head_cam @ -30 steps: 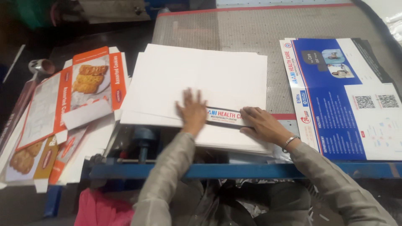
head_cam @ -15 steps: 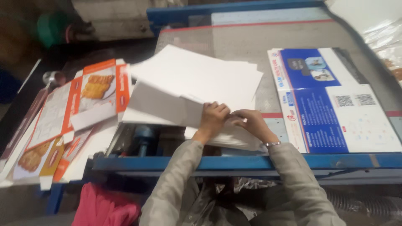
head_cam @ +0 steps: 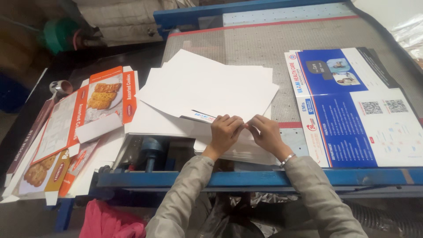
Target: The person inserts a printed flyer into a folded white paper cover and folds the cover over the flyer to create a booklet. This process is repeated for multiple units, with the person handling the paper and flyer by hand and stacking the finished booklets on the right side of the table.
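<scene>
Since half a second ago, both hands have drawn closer together at the near edge of the white sheets [head_cam: 207, 88], and the top sheets have fanned out more, corners splayed toward the far left. Left hand [head_cam: 225, 131] and right hand [head_cam: 264, 132] meet fingertip to fingertip over the stack's near edge, each grip pinching the sheet edges; how many sheets each holds cannot be told. This stack lies on the mesh-topped surface [head_cam: 264, 44], its long axis running left to right, the top sheets skewed slightly clockwise. A narrow printed strip [head_cam: 203, 117] peeks from under the top sheet, just left of the left hand. To the right lies a blue printed poster [head_cam: 352, 110]. At left lie flattened orange biscuit cartons [head_cam: 103, 97].
</scene>
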